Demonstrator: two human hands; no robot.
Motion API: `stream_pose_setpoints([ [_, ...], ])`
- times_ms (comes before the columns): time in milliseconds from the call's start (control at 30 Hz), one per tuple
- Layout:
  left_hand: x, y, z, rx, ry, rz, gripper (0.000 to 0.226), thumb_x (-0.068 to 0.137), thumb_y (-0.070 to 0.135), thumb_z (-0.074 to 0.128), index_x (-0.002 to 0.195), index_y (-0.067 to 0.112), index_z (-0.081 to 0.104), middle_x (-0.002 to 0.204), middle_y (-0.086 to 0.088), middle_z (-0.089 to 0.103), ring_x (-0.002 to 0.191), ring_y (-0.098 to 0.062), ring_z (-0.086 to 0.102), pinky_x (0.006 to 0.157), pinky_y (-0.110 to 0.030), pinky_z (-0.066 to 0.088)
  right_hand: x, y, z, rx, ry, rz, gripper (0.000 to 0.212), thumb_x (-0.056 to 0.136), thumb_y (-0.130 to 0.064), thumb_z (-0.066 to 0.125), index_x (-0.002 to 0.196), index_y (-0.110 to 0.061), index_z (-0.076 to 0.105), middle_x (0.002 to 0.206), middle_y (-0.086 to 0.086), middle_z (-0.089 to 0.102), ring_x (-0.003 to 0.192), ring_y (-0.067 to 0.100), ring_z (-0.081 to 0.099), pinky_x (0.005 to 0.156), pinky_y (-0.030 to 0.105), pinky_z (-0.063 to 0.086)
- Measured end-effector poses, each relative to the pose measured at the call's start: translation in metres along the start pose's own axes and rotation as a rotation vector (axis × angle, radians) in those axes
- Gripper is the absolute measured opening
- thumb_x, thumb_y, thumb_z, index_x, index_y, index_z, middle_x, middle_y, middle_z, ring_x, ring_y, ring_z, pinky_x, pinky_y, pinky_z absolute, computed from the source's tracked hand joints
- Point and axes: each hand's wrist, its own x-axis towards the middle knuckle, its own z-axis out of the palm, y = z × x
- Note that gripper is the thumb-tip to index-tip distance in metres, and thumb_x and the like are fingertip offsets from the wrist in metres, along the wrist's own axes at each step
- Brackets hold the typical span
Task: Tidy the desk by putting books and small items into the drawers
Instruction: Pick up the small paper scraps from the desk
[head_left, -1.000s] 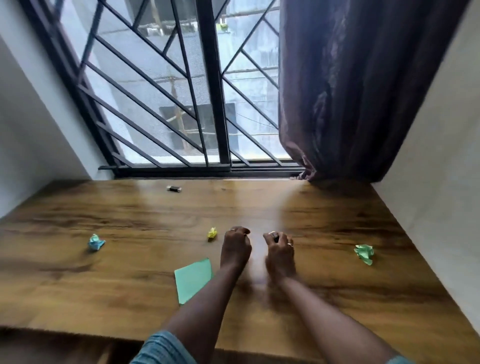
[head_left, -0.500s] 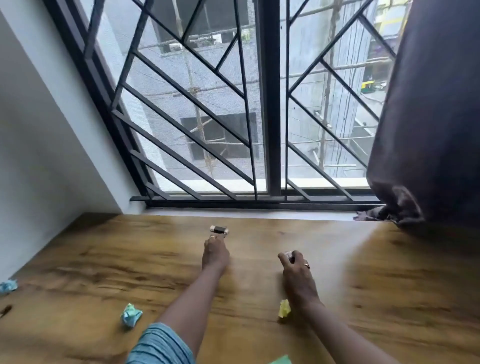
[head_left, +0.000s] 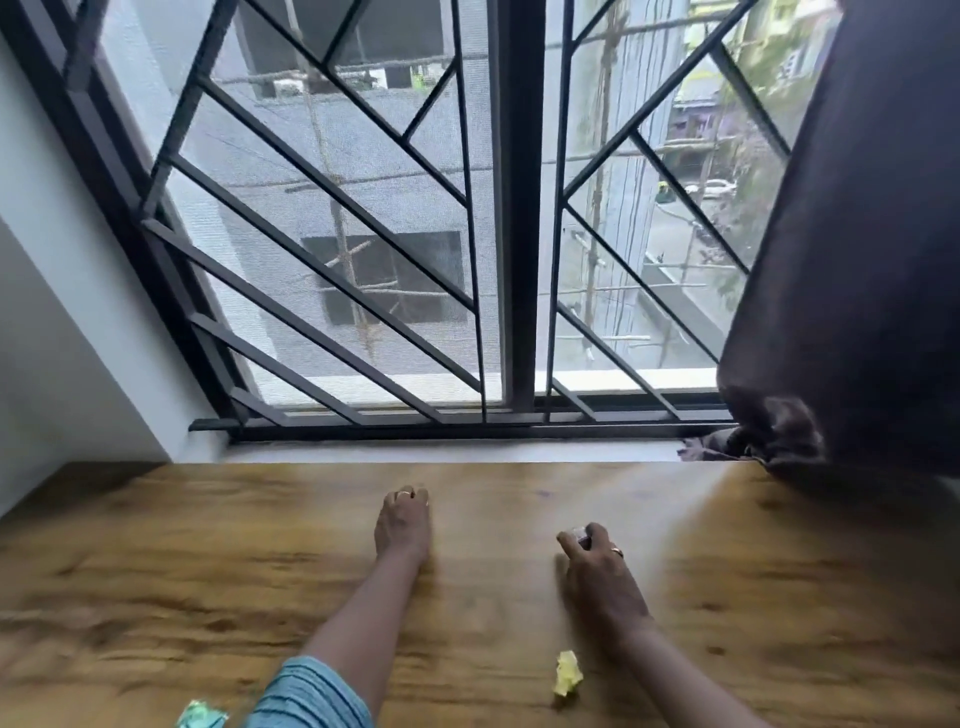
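Head view: the left hand (head_left: 402, 525) lies on the wooden desk (head_left: 156, 561) near its far edge. Its fingers are curled downward; whether they enclose anything cannot be determined. The right hand (head_left: 597, 569) is positioned well apart to the right and pinches a small object (head_left: 581, 536) between thumb and fingertips; its type is not discernible. A yellow paper ball (head_left: 567, 673) rests on the desk just beside the right forearm. A green paper ball (head_left: 200, 718) lies at the lower frame edge, beside the blue sleeve (head_left: 311, 696). A window grille (head_left: 332, 270) and a dark curtain (head_left: 857, 260) stand behind the desk.
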Motion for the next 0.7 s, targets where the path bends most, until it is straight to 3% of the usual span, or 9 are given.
stream_pose_setpoints([
  [67,-0.007,-0.005,0.011,0.061,-0.024,-0.021,0.039,0.099,0.022,0.032,0.129,0.007,0.052,0.137,-0.015,0.048,0.128,-0.033,0.041,0.106,-0.042,0.035,-0.010,0.004,-0.010,0.013,-0.004,0.022,0.034,0.089,-0.001,0.048,0.118,-0.016,0.056,0.120,0.014,0.047,0.094,0.037,0.061,0.077,0.038,0.052],
  [133,-0.024,-0.002,0.005,0.030,0.023,-0.045,0.034,0.097,0.019,0.036,0.121,0.009,0.059,0.129,-0.015,0.055,0.122,-0.033,0.047,0.099,-0.039,0.040,-0.025,0.008,-0.021,0.027,-0.027,0.076,0.037,0.094,-0.004,0.039,0.126,-0.020,0.048,0.126,0.010,0.041,0.106,0.034,0.057,0.084,0.037,0.049],
  [233,-0.067,0.009,-0.014,-0.066,0.107,-0.061,0.029,0.092,0.013,0.043,0.110,0.017,0.065,0.112,-0.006,0.066,0.106,-0.025,0.058,0.084,-0.032,0.047,-0.060,0.015,-0.037,0.039,-0.006,0.132,0.038,0.093,-0.004,0.038,0.124,-0.023,0.047,0.125,0.007,0.041,0.109,0.030,0.056,0.084,0.036,0.048],
  [400,-0.153,0.017,-0.020,-0.149,0.177,-0.053,0.024,0.096,0.012,0.042,0.112,0.017,0.060,0.112,-0.006,0.062,0.107,-0.025,0.059,0.085,-0.033,0.047,-0.136,0.024,-0.053,0.005,0.048,0.122,0.039,0.093,-0.004,0.035,0.124,-0.023,0.048,0.124,0.008,0.042,0.108,0.028,0.057,0.085,0.036,0.048],
  [500,-0.211,0.021,-0.026,-0.175,0.219,-0.050,0.027,0.098,0.014,0.043,0.120,0.017,0.058,0.117,-0.007,0.061,0.110,-0.023,0.059,0.084,-0.030,0.047,-0.181,0.029,-0.060,-0.046,0.103,0.078,0.046,0.095,-0.007,0.035,0.134,-0.029,0.043,0.128,0.006,0.041,0.108,0.025,0.058,0.085,0.033,0.050],
  [600,-0.276,0.022,-0.030,-0.222,0.199,-0.036,0.029,0.098,0.010,0.042,0.123,0.013,0.057,0.121,-0.008,0.060,0.113,-0.019,0.060,0.082,-0.023,0.044,-0.232,0.029,-0.060,-0.057,0.207,0.038,0.055,0.088,-0.003,0.049,0.137,-0.029,0.048,0.121,0.009,0.051,0.092,0.029,0.063,0.073,0.034,0.053],
  [700,-0.337,0.012,-0.032,-0.200,0.215,-0.076,0.030,0.100,0.020,0.044,0.127,0.012,0.054,0.123,-0.008,0.059,0.114,-0.018,0.059,0.087,-0.022,0.045,-0.276,0.024,-0.049,-0.138,0.233,-0.014,0.058,0.050,0.007,0.079,0.105,-0.011,0.073,0.085,0.014,0.059,0.053,0.028,0.061,0.043,0.033,0.052],
])
